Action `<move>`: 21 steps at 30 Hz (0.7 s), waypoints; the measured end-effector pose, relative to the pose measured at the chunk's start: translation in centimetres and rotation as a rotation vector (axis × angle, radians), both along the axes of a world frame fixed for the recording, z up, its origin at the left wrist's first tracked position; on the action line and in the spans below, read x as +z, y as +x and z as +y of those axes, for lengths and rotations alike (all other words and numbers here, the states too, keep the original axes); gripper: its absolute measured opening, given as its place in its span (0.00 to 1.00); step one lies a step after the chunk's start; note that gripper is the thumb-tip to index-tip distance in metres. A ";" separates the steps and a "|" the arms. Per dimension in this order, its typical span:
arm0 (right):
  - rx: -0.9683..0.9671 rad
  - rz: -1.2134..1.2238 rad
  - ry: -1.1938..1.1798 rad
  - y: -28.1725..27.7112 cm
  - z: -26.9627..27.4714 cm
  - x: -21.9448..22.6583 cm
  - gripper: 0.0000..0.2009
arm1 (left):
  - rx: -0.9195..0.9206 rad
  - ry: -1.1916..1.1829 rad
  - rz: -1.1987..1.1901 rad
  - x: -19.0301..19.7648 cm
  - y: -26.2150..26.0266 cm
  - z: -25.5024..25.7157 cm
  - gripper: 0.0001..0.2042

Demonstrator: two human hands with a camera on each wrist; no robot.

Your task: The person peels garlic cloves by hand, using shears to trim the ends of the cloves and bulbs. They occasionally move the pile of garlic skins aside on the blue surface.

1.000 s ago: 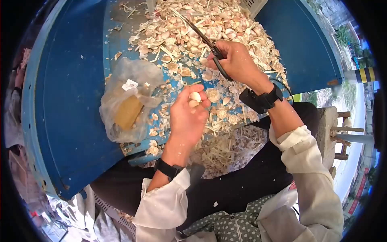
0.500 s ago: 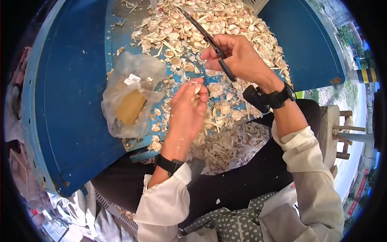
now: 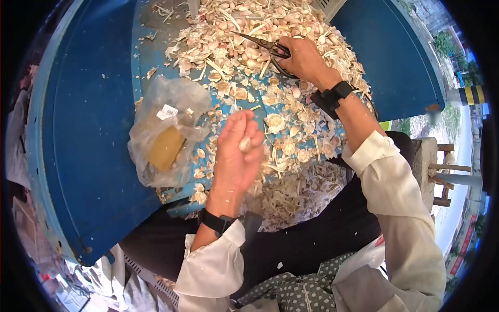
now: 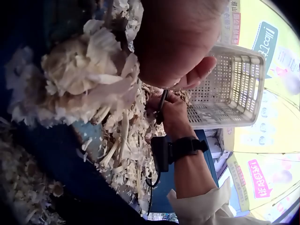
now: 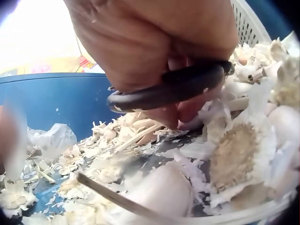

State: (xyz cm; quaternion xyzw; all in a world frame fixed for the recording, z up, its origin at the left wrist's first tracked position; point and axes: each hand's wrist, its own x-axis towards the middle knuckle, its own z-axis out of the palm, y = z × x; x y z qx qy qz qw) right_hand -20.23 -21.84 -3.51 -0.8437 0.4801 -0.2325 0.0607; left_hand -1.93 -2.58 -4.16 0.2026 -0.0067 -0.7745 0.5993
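My left hand (image 3: 238,156) curls its fingers round a garlic clove (image 3: 245,144) over the peel-strewn blue surface. Farther up and to the right, my right hand (image 3: 306,61) holds black scissors (image 3: 266,43) by the handles, with the blades pointing left over the heap of garlic cloves (image 3: 252,63). In the right wrist view the right hand (image 5: 154,42) has a scissor handle (image 5: 168,92) round it, and its fingertips reach down among cloves and skins. The left wrist view shows the left hand (image 4: 180,42) large at the top, its held clove hidden.
A clear plastic bag (image 3: 192,96) with a brownish block lies left of the left hand. Blue side walls (image 3: 384,62) stand at both sides. A white perforated basket (image 4: 229,86) is behind the heap. Loose peelings (image 3: 291,195) lie below the near edge.
My right hand has moved up and away from the left hand, down to the heap, with the scissors turned flatter. The left fingers have closed more round the clove.
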 end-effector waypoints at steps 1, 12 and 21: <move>0.019 0.067 0.002 0.0 0.0 0.3 0.07 | -0.031 -0.035 0.080 -0.2 0.1 0.0 0.12; 0.448 -0.364 0.458 2.9 10.4 4.6 0.10 | -0.089 0.034 -0.278 1.2 -0.4 -0.2 0.16; 0.144 -0.035 0.469 -1.5 12.4 8.1 0.23 | 0.113 0.005 -0.240 2.3 -0.2 0.3 0.19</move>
